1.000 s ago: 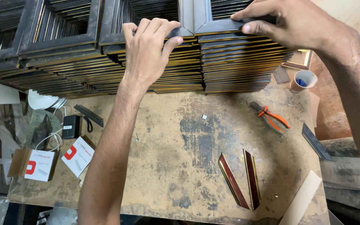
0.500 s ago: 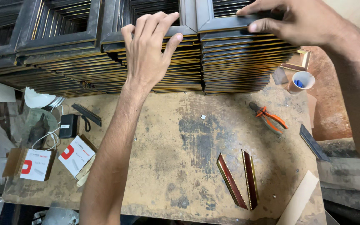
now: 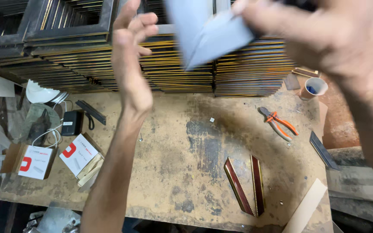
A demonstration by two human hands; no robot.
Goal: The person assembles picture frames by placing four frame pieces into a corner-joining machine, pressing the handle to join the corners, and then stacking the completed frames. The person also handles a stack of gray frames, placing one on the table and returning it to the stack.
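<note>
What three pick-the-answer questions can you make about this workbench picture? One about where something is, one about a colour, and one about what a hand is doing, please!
1. Where do the pliers lie?
A. On the bench, right of the middle
B. On top of the frame stacks
C. Inside the paper cup

2. What colour are the pliers' handles?
A. Green
B. Orange
C. White

3. How is the left hand?
A. Closed round the pliers
B. Flat on the bench
C. Raised and open, holding nothing

Answers:
1. A: they rest on the worn workbench, below the paper cup.
2. B: both handles show bright orange.
3. C: its fingers are spread in the air before the stacked frames, while the right hand has a grip on a blurred grey frame corner.
</note>
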